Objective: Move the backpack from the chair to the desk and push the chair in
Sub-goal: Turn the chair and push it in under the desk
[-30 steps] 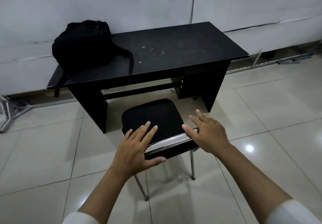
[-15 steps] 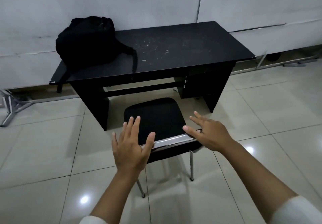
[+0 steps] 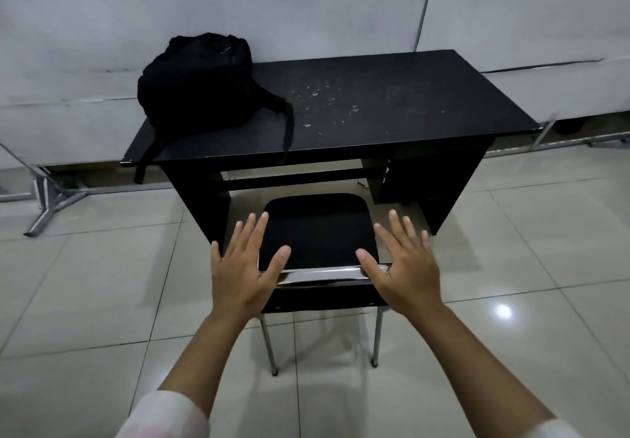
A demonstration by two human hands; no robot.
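Note:
A black backpack (image 3: 197,83) lies on the left end of the black desk (image 3: 392,103), its straps hanging over the front edge. The black chair (image 3: 317,229) with a chrome top rail stands in front of the desk's knee space, its seat partly under the desk edge. My left hand (image 3: 243,267) is spread flat at the left end of the chair's backrest. My right hand (image 3: 405,263) is spread flat at the right end. Both hands have fingers apart and grip nothing.
A white panel wall (image 3: 306,11) runs behind the desk. A metal stand foot (image 3: 51,202) sits on the floor at the left. Glossy tiled floor (image 3: 511,250) surrounds the chair. The desk's right side has a closed cabinet (image 3: 429,182).
My left hand has straightened and moved up to the backrest's left end, fingers spread. My right hand has opened flatter. The view has shifted closer and more square to the desk.

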